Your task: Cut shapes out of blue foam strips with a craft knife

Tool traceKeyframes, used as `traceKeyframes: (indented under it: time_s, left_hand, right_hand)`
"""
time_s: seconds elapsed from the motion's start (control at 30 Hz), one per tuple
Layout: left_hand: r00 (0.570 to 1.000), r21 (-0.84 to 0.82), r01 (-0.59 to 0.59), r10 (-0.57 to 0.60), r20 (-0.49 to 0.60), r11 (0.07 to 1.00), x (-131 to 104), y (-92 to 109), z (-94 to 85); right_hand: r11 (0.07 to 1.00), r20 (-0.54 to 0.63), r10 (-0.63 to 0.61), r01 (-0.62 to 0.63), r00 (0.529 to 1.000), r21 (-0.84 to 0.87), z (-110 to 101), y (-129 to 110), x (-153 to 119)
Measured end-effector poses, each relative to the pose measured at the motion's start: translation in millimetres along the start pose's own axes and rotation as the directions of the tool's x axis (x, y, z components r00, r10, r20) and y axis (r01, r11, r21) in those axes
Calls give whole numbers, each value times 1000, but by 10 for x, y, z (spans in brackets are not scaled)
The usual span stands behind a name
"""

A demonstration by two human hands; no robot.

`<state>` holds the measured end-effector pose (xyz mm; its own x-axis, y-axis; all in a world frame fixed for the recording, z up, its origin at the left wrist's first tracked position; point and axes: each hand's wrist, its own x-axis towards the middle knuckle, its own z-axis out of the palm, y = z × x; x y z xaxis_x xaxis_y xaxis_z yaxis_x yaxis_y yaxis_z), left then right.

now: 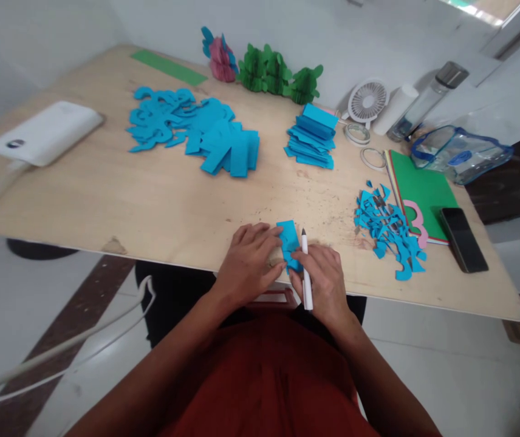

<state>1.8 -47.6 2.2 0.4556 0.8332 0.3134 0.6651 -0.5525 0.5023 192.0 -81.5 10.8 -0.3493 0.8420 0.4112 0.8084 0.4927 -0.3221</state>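
A small blue paper strip (288, 235) lies at the table's front edge between my hands. My left hand (251, 258) rests flat on the wood with its fingers stretched out, fingertips touching the strip's left side. A white pen (306, 273) with a dark tip pointing away from me is held in my right hand (324, 276). The thumb and forefinger of that hand also touch the near end of the blue paper, where another blue piece seems to lie on top. My fingers partly hide that end.
Blue cut-out shapes (162, 115), blue strips (237, 149) and a blue stack (312, 136) lie farther back. To the right are blue scraps (385, 221), a green sheet (424, 188) and a phone (463, 238). A power bank (48, 133), fan (368, 100) and bottle (428, 100) stand around.
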Motion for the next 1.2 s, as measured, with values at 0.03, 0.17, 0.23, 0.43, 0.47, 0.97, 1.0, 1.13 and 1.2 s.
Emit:
traceKeyframes:
  time_s: [0.03,0.17,0.23,0.43,0.47,0.97,1.0,1.13,1.2]
  left_hand:
    - [1000,1,-2,3,-7,1000,-3,4,-3]
    - [1000,11,1,-1,-20,1000,-10,11,-6]
    - [1000,13,0,0,-18,1000,-9,9,-9]
    - [999,27,-26,26,-22,999,5,16,-27]
    - [999,29,-29,30,-19,999,6,19,-29]
    - [999,41,-31,32,-24,999,5,16,-40]
    - [999,43,-30,32,-25,999,7,17,-40]
    - [999,45,-31,32,-23,999,13,24,-45]
    - [999,45,-31,32,-30,999,14,25,-48]
  right_hand:
    - [1000,1,0,0,1000,0,1,0,-1]
    - [1000,4,-9,9,1000,-5,11,6,-5]
    - [1000,2,-9,9,1000,-9,15,9,-6]
    - [1000,7,-15,15,1000,-2,8,-4,-4]
    - [1000,7,-12,12,1000,0,5,-8,-2]
    - [647,107,408,-370,907,667,-68,-19,392]
    - [606,111,436,-383,893,698,-59,-23,441]
    - [507,177,514,-464,839,727,-18,-14,600]
    - [487,199,542,-498,816,717,9,-1,647]
